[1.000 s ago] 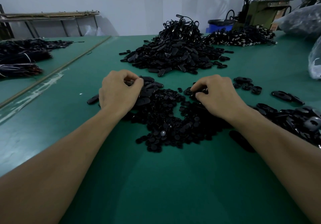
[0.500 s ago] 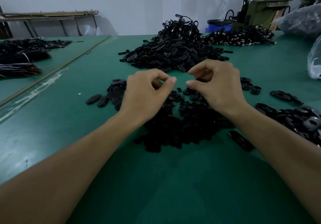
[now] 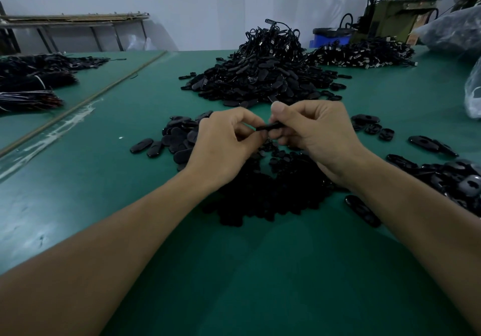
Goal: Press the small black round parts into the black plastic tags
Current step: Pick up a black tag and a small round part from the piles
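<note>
- Both hands have risen off the table [image 3: 145, 231] and met: left hand [image 3: 223, 137] and right hand [image 3: 317, 132], fingers curled, pinch one tag [image 3: 270, 126] between them.
- Heap of round parts [image 3: 273, 195] lies at six o'clock beneath.
- Tag looks light, stiff, glossy; probably slippery, so grip its edges.
- Any round part is hidden by fingers.

A green table [image 3: 78, 205] filled the near and middle ground, with a pale strip running diagonally along its left side. At far left, bundles of cords [image 3: 28, 100] lay on it, and beyond them a low metal bench [image 3: 75, 18] stood against the white wall [image 3: 208, 2]. At far right stood a blue bin [image 3: 330, 39] beside an olive-green machine [image 3: 398, 17]. A clear plastic bag [image 3: 473, 93] sat at the right edge.
</note>
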Tool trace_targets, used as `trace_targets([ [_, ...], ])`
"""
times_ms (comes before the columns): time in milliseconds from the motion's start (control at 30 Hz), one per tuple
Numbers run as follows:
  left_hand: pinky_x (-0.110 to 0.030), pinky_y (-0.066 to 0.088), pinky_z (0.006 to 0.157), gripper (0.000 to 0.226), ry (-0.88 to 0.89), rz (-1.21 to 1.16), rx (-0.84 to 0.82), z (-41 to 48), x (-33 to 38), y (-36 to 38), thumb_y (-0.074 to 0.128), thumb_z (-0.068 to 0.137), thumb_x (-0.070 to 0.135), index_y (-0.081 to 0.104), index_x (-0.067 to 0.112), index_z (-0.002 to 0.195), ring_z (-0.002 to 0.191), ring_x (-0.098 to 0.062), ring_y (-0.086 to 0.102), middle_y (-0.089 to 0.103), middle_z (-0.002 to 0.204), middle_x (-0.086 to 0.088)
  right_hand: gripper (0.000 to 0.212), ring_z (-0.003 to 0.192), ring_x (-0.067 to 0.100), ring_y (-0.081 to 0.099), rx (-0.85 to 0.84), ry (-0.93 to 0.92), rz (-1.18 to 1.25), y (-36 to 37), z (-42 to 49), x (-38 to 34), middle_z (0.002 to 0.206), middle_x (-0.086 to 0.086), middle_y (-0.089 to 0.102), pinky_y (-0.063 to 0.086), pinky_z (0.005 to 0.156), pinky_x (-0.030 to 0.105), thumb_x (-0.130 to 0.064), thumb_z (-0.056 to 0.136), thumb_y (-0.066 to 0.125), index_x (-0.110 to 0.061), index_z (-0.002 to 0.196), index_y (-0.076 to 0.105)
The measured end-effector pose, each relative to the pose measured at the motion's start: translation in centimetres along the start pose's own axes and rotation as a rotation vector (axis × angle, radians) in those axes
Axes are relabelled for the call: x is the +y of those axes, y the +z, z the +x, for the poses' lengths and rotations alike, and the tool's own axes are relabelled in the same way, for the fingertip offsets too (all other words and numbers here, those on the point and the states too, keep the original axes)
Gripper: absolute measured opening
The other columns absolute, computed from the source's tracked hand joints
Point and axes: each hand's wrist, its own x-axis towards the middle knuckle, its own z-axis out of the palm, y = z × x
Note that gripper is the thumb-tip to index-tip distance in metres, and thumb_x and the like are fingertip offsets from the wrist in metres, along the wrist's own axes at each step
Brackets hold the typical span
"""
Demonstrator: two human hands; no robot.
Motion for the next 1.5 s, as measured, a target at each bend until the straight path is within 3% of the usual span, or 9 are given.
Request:
trace_targets([
  [67, -0.025, 0.059, 0.064, 0.012, 0.003, -0.016, 0.044, 0.1, -0.2, -0.1, 0.078, 0.087, 0.019, 0.07, 0.027, 0.089, 0.065, -0.001, 0.07, 0.074, 0.073, 0.01, 0.003, 0.066, 0.014, 0.07, -0.024, 0.033, 0.024, -0.1, 0.1, 0.0, 0.073, 0.006, 0.074, 0.058, 0.066, 0.023, -0.01, 0.084, 0.076, -0.011, 0.084, 0.073],
  [233, -0.035, 0.062, 0.077, 0.022, -0.062, -0.096, 0.074, 0.3, -0.2, -0.1, 0.07, 0.085, 0.007, 0.071, 0.028, 0.093, 0.074, -0.008, 0.073, 0.076, 0.082, 0.006, 0.027, 0.077, 0.014, 0.072, -0.035, 0.057, -0.063, -0.4, 0.1, 0.2, 0.085, 0.002, 0.076, 0.059, 0.075, 0.025, 0.006, 0.08, 0.075, -0.016, 0.094, 0.071],
  [367, -0.031, 0.061, 0.065, 0.016, -0.141, -0.251, 0.02, 0.3, 0.2, 0.0, 0.064, 0.09, 0.005, 0.075, 0.015, 0.094, 0.071, -0.016, 0.074, 0.076, 0.078, -0.004, 0.025, 0.081, 0.019, 0.074, -0.026, 0.023, -0.05, -0.5, 0.1, 0.1, 0.084, 0.003, 0.077, 0.061, 0.074, 0.028, 0.008, 0.083, 0.072, -0.016, 0.09, 0.071],
  [467, -0.026, 0.057, 0.06, 0.013, -0.159, -0.357, 0.02, 0.2, 0.5, -0.1, 0.065, 0.093, 0.008, 0.076, 0.014, 0.092, 0.069, -0.017, 0.072, 0.076, 0.077, -0.009, 0.025, 0.077, 0.011, 0.074, -0.017, -0.034, -0.111, -0.6, 0.0, 0.0, 0.083, 0.0, 0.078, 0.055, 0.065, 0.017, 0.007, 0.083, 0.073, -0.019, 0.086, 0.072],
  [800, -0.022, 0.058, 0.063, 0.005, -0.147, -0.414, 0.007, 0.2, 0.5, 0.0, 0.074, 0.09, 0.009, 0.072, 0.014, 0.092, 0.069, -0.016, 0.075, 0.076, 0.077, -0.007, 0.006, 0.065, 0.006, 0.07, -0.01, -0.051, -0.321, -0.7, -0.1, 0.5, 0.077, -0.002, 0.076, 0.048, 0.059, 0.013, -0.02, 0.086, 0.078, -0.023, 0.089, 0.074],
  [1033, -0.023, 0.059, 0.066, 0.016, -0.154, -0.425, -0.044, 0.3, 0.2, 0.0, 0.071, 0.091, 0.004, 0.071, 0.016, 0.102, 0.072, -0.016, 0.074, 0.076, 0.079, -0.002, 0.013, 0.07, 0.009, 0.071, 0.026, -0.076, -0.314, -0.7, 0.0, 0.4, 0.075, -0.001, 0.075, 0.055, 0.066, 0.026, -0.015, 0.094, 0.067, -0.027, 0.092, 0.071],
  [1133, -0.025, 0.059, 0.067, 0.016, -0.166, -0.407, -0.004, 0.4, 0.0, 0.0, 0.072, 0.09, 0.003, 0.072, 0.019, 0.094, 0.073, -0.017, 0.075, 0.076, 0.078, -0.001, 0.008, 0.075, 0.003, 0.069, 0.062, -0.112, -0.53, -0.9, 0.0, 0.7, 0.077, -0.005, 0.073, 0.055, 0.072, 0.02, -0.027, 0.095, 0.066, -0.027, 0.102, 0.07],
  [1300, -0.028, 0.06, 0.071, 0.013, -0.237, -0.378, 0.128, 0.8, -0.8, 0.0, 0.072, 0.09, 0.005, 0.072, 0.018, 0.09, 0.071, -0.016, 0.074, 0.076, 0.073, 0.0, 0.016, 0.079, 0.012, 0.065, -0.148, -0.058, -1.0, -0.7, -0.4, 0.3, 0.077, -0.012, 0.068, 0.057, 0.078, 0.039, -0.045, 0.083, 0.074, -0.029, 0.08, 0.073],
  [1500, -0.033, 0.062, 0.077, 0.012, -0.241, -0.359, 0.17, 0.8, -0.9, 0.0, 0.074, 0.089, 0.008, 0.073, 0.021, 0.088, 0.074, -0.02, 0.076, 0.077, 0.076, -0.001, 0.014, 0.081, 0.015, 0.065, -0.271, 0.007, -1.045, -0.2, -0.5, -0.1, 0.081, -0.006, 0.07, 0.057, 0.079, 0.042, -0.038, 0.086, 0.074, -0.031, 0.074, 0.071],
])
